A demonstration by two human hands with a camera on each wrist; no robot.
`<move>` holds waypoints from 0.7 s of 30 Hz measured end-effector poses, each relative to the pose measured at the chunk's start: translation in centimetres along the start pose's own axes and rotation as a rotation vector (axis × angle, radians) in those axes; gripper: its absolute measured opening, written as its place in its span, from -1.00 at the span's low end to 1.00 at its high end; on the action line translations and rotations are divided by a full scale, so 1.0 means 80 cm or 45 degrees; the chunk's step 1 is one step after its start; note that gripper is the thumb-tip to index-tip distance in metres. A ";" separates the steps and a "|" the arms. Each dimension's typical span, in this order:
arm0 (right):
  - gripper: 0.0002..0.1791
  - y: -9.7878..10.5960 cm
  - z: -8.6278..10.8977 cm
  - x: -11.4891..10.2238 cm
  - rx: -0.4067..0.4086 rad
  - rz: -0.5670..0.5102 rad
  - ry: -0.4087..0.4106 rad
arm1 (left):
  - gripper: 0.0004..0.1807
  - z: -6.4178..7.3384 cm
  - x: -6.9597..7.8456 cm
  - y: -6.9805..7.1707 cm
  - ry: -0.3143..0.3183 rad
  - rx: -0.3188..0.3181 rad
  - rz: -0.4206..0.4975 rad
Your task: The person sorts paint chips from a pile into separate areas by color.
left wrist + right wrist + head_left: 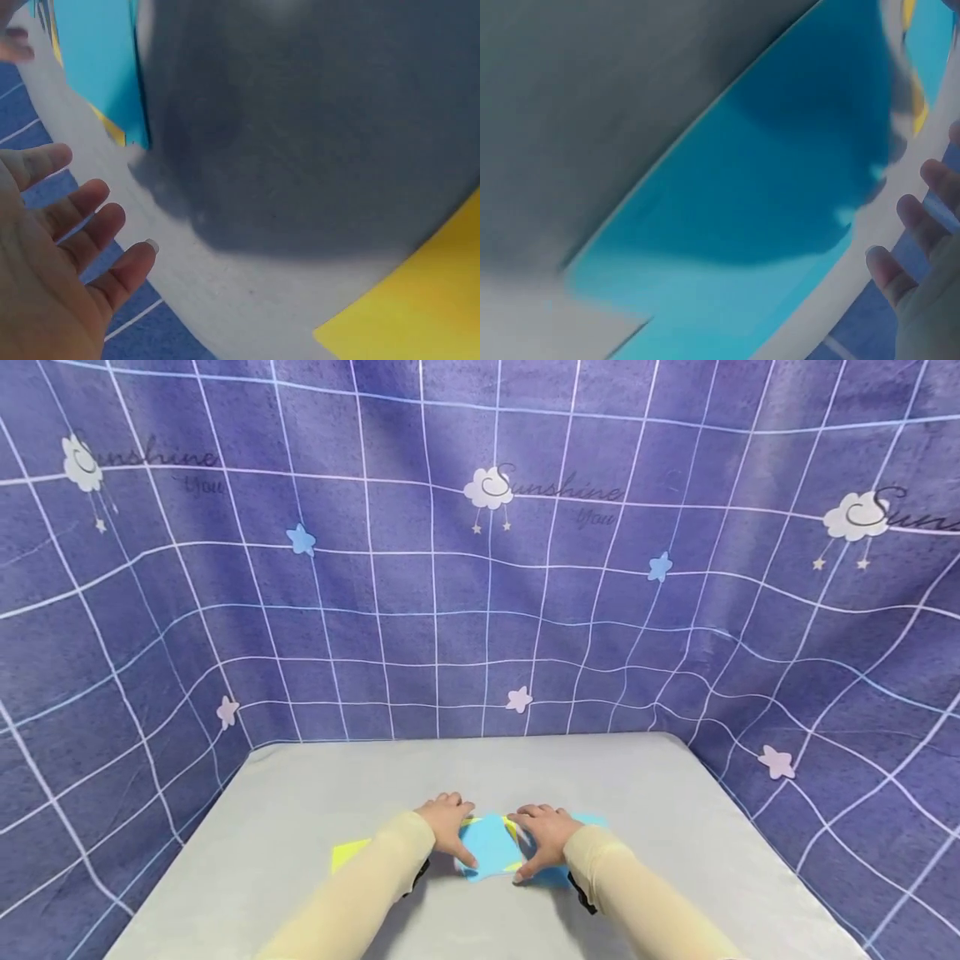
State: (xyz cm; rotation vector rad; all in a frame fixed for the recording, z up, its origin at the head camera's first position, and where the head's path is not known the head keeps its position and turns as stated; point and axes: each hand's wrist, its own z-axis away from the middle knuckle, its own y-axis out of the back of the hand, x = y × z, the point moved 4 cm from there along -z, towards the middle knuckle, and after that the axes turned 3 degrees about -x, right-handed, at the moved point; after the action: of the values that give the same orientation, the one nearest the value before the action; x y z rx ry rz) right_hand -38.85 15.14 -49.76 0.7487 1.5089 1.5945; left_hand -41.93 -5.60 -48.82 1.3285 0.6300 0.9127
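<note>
Curtained-off nook; wider room type unclear. Blue-violet grid-print curtain (408,585) with cloud and star motifs (483,489), "Sunshine You" lettering (566,492), surrounds pale tabletop (300,789) on three visible sides.

Paper (489,846) centred on table (450,770), sheet (348,852) left, sheet (727,202) right, cloth (405,577) behind

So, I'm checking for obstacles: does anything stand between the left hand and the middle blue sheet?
Nothing visible does: the left hand is right at the left edge of the middle blue sheet. The yellow sheet lies farther left, out of the way.
</note>
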 end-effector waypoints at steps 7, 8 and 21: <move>0.21 -0.002 -0.027 -0.028 -0.051 0.049 0.061 | 0.23 0.005 0.004 -0.013 -0.024 0.000 -0.051; 0.22 -0.003 -0.029 -0.029 -0.056 0.053 0.062 | 0.25 0.004 0.006 -0.016 -0.037 0.002 -0.051; 0.20 -0.021 -0.044 -0.044 0.014 0.016 0.106 | 0.16 0.000 0.011 -0.030 -0.115 0.080 -0.055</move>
State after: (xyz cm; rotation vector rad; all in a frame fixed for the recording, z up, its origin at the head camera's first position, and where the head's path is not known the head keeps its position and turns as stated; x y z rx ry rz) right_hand -39.81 10.25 -51.46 0.7069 1.5762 1.6456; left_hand -41.03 -4.84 -51.08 1.3991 0.6196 0.7990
